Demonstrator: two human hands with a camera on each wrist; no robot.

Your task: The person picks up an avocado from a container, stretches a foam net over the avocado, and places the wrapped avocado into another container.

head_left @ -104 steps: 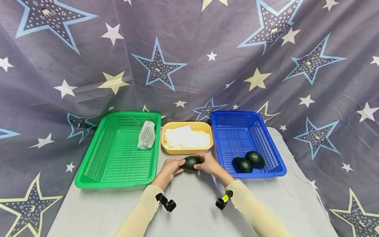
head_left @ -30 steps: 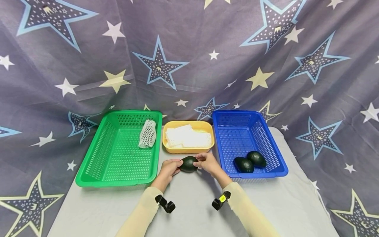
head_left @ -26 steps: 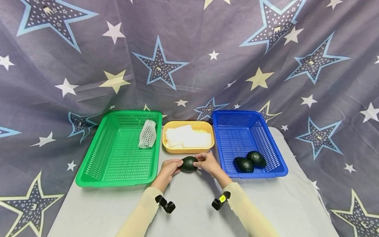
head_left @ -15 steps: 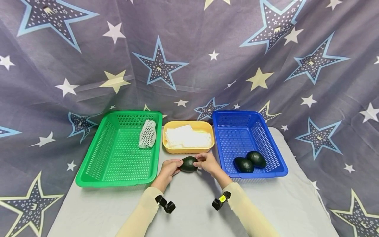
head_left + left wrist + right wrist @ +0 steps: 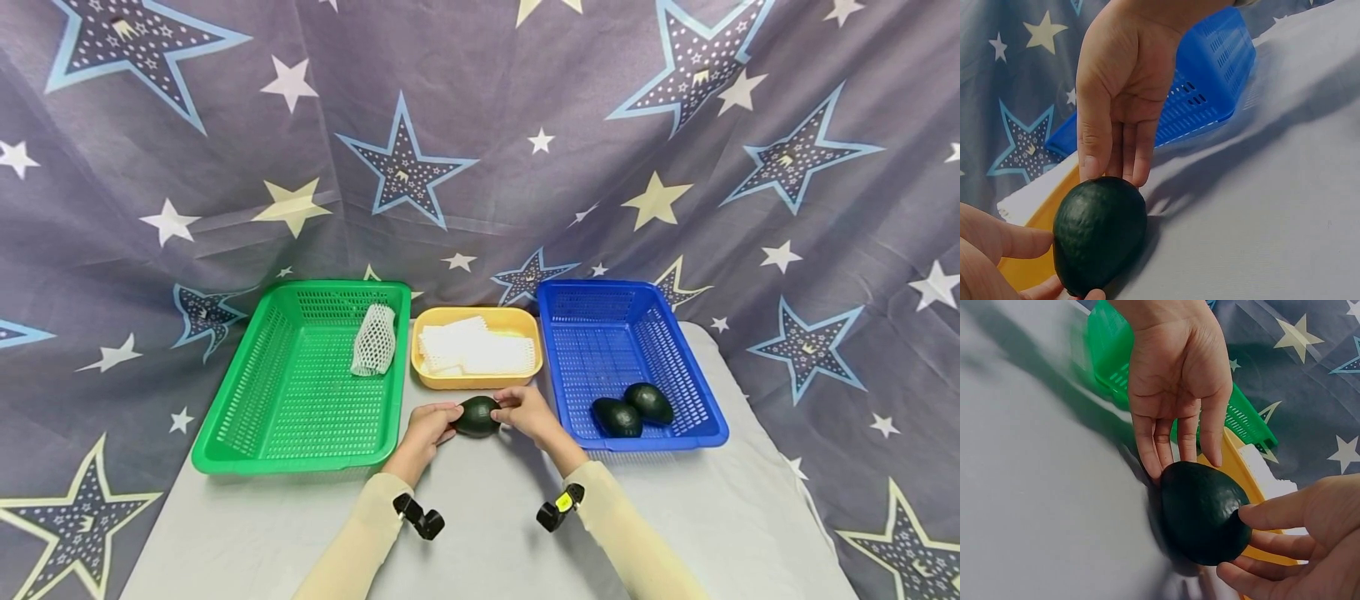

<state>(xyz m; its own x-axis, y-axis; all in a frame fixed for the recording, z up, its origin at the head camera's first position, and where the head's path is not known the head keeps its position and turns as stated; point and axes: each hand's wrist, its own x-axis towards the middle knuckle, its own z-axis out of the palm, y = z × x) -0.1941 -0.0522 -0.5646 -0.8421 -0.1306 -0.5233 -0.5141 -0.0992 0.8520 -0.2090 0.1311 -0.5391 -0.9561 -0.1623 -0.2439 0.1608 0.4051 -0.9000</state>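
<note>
A dark green avocado [image 5: 477, 417] lies level in the head view, just in front of the yellow tray [image 5: 476, 382]. My left hand [image 5: 427, 429] pinches its left end between thumb and fingers. At the other end, my right hand [image 5: 527, 413] holds it with thumb and fingertips. In the left wrist view the avocado [image 5: 1100, 234] shows bumpy, glossy skin, the right hand [image 5: 1125, 94] reaching it from above. From the right wrist, the left hand [image 5: 1179, 381] touches the avocado's [image 5: 1200, 512] far end. White foam net sleeves [image 5: 498, 353] are stacked in the tray.
On the left, a green basket [image 5: 300, 463] contains a white foam net [image 5: 373, 340]; whether something is inside it is unclear. A blue basket [image 5: 592, 333] on the right contains two avocados [image 5: 617, 417]. A star-patterned curtain [image 5: 480, 167] hangs behind the white-covered table [image 5: 487, 533].
Compared with 3.5 seconds ago, the avocado and both hands have shifted slightly left. Over the last second the hands and avocado stay practically still.
</note>
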